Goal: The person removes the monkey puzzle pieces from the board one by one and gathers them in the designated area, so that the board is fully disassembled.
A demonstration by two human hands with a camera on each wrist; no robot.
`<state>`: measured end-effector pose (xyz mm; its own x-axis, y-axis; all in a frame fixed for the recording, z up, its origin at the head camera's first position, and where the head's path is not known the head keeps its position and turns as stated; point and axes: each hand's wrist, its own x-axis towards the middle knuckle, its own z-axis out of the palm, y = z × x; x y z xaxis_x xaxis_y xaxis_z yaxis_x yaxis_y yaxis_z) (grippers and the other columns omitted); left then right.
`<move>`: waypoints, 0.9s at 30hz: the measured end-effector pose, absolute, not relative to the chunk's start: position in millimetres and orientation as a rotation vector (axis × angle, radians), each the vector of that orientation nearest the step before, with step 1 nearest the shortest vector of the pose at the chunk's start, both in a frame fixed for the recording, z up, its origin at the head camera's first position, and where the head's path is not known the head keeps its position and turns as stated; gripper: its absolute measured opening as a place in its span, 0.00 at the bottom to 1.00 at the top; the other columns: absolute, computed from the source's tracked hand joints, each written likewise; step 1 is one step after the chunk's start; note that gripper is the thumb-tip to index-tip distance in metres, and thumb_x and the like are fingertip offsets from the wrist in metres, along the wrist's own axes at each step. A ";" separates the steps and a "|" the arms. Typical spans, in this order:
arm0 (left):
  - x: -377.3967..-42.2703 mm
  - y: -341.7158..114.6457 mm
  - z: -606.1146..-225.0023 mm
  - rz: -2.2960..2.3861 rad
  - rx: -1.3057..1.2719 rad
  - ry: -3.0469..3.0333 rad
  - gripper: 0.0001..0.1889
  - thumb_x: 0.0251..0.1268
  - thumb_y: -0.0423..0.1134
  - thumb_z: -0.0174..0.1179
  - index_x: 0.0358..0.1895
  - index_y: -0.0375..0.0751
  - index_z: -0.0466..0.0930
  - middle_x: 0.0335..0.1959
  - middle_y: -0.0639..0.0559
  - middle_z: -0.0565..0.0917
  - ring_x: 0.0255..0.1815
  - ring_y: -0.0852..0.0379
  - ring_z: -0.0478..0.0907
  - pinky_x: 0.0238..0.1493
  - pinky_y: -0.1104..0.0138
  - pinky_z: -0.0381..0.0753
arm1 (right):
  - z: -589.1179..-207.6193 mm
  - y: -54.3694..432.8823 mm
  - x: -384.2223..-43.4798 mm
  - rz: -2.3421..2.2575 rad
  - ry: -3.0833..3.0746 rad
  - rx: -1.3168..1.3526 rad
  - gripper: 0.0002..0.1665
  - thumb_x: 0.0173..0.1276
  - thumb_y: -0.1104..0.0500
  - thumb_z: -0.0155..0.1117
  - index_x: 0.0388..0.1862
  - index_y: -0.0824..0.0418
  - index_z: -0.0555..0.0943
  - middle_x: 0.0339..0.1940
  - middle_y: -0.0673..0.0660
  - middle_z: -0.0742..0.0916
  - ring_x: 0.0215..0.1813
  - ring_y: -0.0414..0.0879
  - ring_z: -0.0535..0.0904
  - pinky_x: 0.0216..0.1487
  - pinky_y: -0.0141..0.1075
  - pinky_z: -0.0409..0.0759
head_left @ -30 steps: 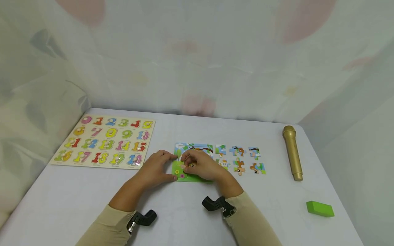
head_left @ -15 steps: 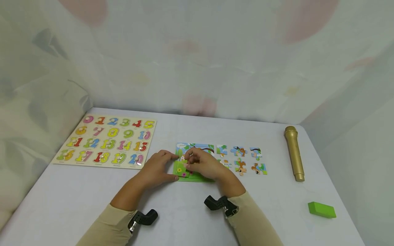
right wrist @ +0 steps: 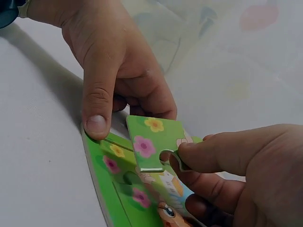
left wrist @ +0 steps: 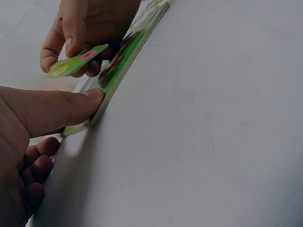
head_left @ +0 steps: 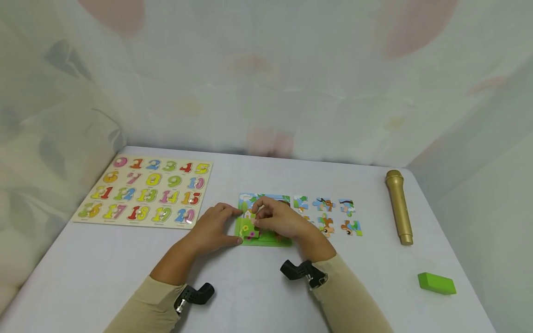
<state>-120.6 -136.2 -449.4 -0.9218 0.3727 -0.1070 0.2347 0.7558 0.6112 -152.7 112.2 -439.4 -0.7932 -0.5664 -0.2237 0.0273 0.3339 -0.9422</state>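
In the head view, my right hand (head_left: pixel 283 221) is over a small picture puzzle board (head_left: pixel 272 243) with a green border. Its thumb and fingers pinch a green puzzle piece (right wrist: pixel 154 135) with a pink and a yellow flower. The right wrist view shows that piece tilted above the board's corner, where the same flowers are printed on the base. My left hand (head_left: pixel 213 230) stays at the board's left side. Its straight thumb (left wrist: pixel 71 109) presses on the near corner, and the index finger reaches the left edge farther back. Part of the board's picture is hidden under my right hand.
Several loose puzzle pieces (head_left: pixel 323 204) lie in two rows right of the board. A wooden number board (head_left: pixel 164 196) is at the back left. On the right are a gold microphone (head_left: pixel 399 208) and a green block (head_left: pixel 437 283). A patterned curtain (head_left: pixel 266 92) rises behind the table.
The flowered puzzle piece has come up off the board's left corner and shifted a little right in my right hand. My left hand keeps its place at the board's edge.
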 end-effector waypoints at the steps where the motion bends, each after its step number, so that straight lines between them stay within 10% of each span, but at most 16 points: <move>1: -120.5 -136.1 -449.6 0.908 0.478 2.731 0.37 0.55 0.46 0.83 0.69 0.43 0.80 0.68 0.42 0.75 0.69 0.39 0.72 0.70 0.43 0.71 | -438.3 113.1 -152.9 -1.492 2.059 -0.468 0.13 0.77 0.62 0.68 0.57 0.55 0.78 0.40 0.54 0.87 0.29 0.48 0.76 0.20 0.36 0.71; 18: -123.0 -134.8 -453.4 0.877 0.450 2.733 0.39 0.55 0.46 0.84 0.71 0.43 0.78 0.70 0.43 0.75 0.71 0.40 0.71 0.74 0.45 0.69 | -420.6 143.3 -154.1 -1.599 2.029 -0.424 0.14 0.76 0.65 0.67 0.57 0.60 0.77 0.40 0.57 0.85 0.44 0.70 0.83 0.48 0.49 0.84; 27: -122.1 -137.0 -455.8 0.901 0.456 2.732 0.39 0.54 0.46 0.84 0.71 0.43 0.79 0.70 0.44 0.75 0.71 0.40 0.70 0.73 0.45 0.69 | -412.7 169.4 -141.8 -1.544 2.104 -0.371 0.15 0.76 0.62 0.69 0.57 0.61 0.77 0.39 0.56 0.84 0.47 0.58 0.82 0.46 0.42 0.76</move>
<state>-122.1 -137.0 -455.8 -0.9255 0.3600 -0.1175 0.2195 0.7628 0.6082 -141.8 169.4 -412.7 -0.8379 -0.4940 -0.2321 0.0733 0.3196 -0.9447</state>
